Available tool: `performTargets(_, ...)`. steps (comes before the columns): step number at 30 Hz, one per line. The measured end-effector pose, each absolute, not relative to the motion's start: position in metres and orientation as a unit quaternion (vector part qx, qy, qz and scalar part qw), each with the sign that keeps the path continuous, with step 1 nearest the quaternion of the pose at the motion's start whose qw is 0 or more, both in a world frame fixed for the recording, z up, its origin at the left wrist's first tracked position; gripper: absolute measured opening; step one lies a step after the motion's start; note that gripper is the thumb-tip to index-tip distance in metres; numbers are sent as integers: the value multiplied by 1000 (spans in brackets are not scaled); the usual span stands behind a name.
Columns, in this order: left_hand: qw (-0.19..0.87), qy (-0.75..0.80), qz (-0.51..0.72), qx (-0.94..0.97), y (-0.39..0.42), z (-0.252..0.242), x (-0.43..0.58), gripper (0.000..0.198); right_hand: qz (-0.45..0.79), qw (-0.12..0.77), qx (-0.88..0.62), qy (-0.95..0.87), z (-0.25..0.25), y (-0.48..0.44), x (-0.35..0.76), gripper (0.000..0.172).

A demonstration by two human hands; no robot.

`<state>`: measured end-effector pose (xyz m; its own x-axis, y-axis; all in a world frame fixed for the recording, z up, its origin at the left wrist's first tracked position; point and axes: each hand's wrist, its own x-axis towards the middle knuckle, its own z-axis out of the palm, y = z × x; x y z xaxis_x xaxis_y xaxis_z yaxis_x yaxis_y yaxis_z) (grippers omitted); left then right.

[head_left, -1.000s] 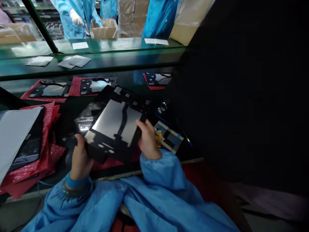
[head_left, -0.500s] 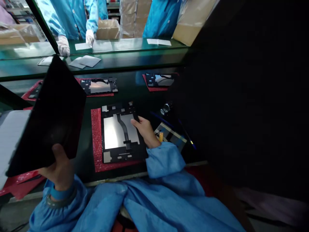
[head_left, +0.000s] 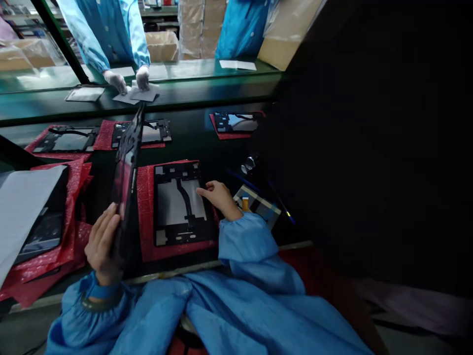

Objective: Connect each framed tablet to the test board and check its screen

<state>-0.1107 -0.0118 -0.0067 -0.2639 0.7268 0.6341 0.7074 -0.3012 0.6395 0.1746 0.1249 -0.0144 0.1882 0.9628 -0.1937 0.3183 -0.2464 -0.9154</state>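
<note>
We look over the flat panel [head_left: 168,204], we look over the white sheet [head_left: 27,202], and no, we can read no label, brand, number or sign anywhere!

The left hand [head_left: 104,242] is turning the thin black rectangular panel [head_left: 128,160] edge-on; a co-worker's white-gloved hands [head_left: 143,79] are moving onto flat white packets [head_left: 147,93].
</note>
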Motion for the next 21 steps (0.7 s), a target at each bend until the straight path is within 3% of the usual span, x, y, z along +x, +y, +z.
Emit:
performTargets(4,-151,475,504,706,-13,0,-102,44,477,463,-601,-444,-8,120,171,30)
performTargets(8,-143,493,480,711,-14,2,-95,58,527,530,-534,-396,2,110,163,36)
performTargets(15,-135,490,427,748,-16,7,-82,59,480,632,-521,-314,42,83,195,40)
performTargets(21,-91,513,319,792,-14,8,-50,62,334,724,-550,-250,75,56,255,19)
